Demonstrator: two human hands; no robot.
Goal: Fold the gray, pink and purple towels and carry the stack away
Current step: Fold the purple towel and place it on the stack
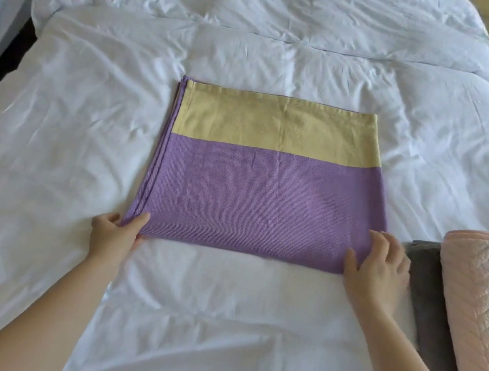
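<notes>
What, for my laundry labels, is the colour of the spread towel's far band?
Pale yellow: the far band of the purple towel, clearest in head view.

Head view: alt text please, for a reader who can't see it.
Two bare hands are at the near corners of a folded purple towel with a yellow band, flat on a white bed: the left hand pinches its corner, the right hand rests on its corner. A pink towel overlaps a gray towel at the right.

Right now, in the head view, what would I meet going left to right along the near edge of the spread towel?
In order: left hand → purple towel → right hand → gray towel → pink towel.
</notes>
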